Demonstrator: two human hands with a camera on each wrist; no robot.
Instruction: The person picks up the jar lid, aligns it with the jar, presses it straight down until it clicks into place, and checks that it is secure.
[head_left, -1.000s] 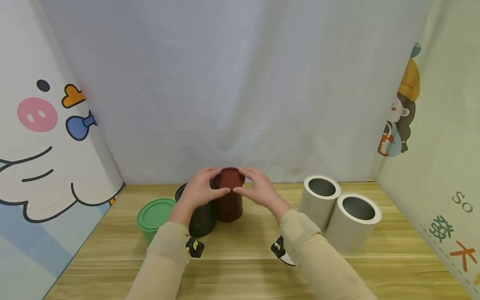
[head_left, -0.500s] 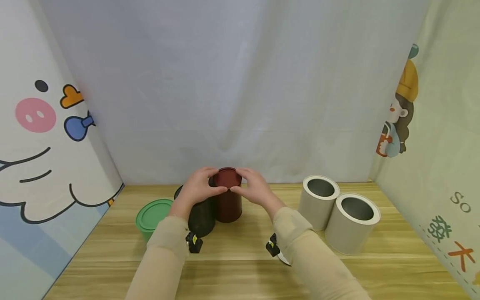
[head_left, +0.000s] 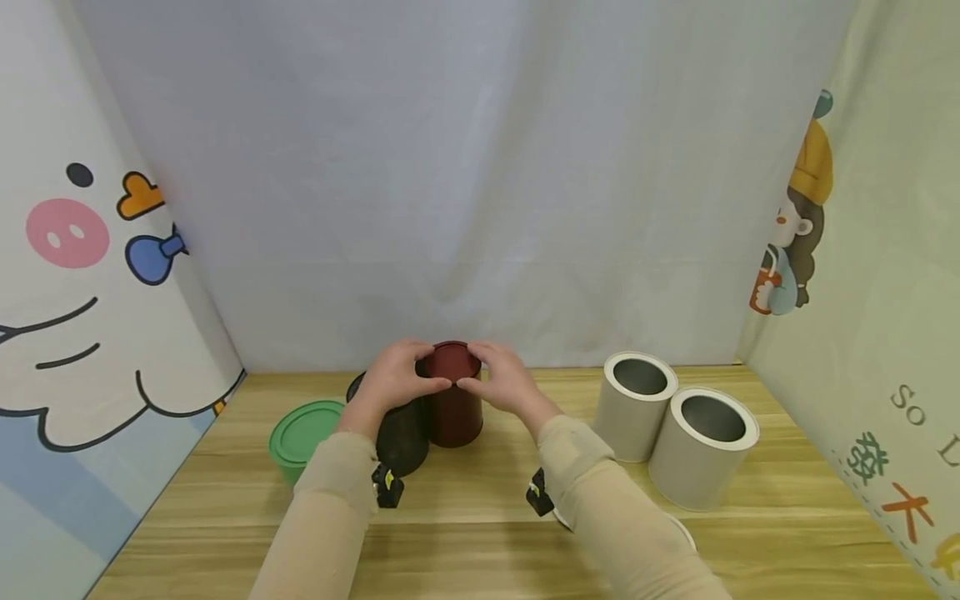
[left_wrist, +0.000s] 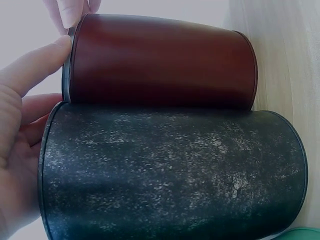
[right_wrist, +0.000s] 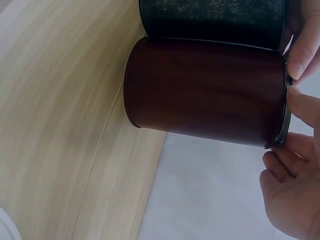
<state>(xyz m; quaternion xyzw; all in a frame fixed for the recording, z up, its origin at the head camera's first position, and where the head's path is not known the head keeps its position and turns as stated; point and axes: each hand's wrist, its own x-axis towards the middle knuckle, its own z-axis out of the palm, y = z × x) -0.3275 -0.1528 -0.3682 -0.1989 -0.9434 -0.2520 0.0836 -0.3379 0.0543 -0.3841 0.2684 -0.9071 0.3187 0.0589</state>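
In the head view, a dark red canister stands upright on the table. My left hand curls around the left side of its top edge, and my right hand around the right side. The two thumbs almost meet at the front of the rim. A dark band rings the canister's top; I cannot tell whether it belongs to a separate lid. Touching the red canister on its left is a black, speckled canister, whose top is mostly hidden behind my left hand.
A green canister with a lid stands at the left, partly behind my left sleeve. Two white canisters with open tops stand at the right. A white round piece lies partly under my right sleeve. Cloth walls surround the wooden table.
Both hands keep their place at the red canister's rim, slightly lower than before. My right forearm has shifted a little left, uncovering more of the white round piece.
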